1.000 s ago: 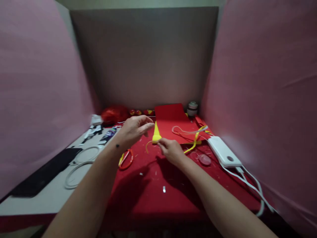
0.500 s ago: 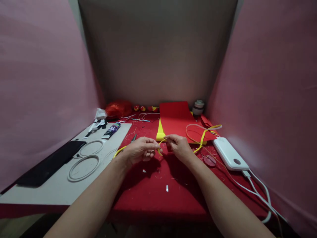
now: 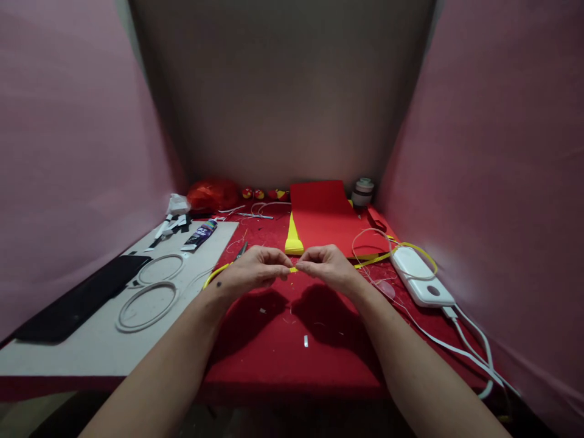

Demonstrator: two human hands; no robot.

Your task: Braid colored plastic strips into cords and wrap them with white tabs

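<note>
My left hand (image 3: 262, 267) pinches the end of a narrow yellow strip (image 3: 293, 270) above the red cloth. Close beside it, my right hand (image 3: 326, 267) pinches the same strip, and the fingertips of both hands nearly meet. The strip emerges behind my right hand and curls off to the right, over the white power bank (image 3: 422, 277). Scissors with yellow handles (image 3: 213, 277) lie by my left wrist, partly hidden by it. Just beyond my fingers is a fan of yellow ribbed paper (image 3: 294, 246), beside red sheets (image 3: 319, 213).
On the left, a grey board (image 3: 91, 359) carries two white rings (image 3: 148, 306), a black sheet (image 3: 82, 298) and a tube (image 3: 199, 235). Farther back are a red plastic bag (image 3: 213, 194) and a small jar (image 3: 363, 191). Pink walls rise on both sides; white cables run along the right edge.
My hands have come closer together, and the short curved piece of strip between them is now mostly hidden by my fingers. The strip's loose loop has swung right, over the power bank.
</note>
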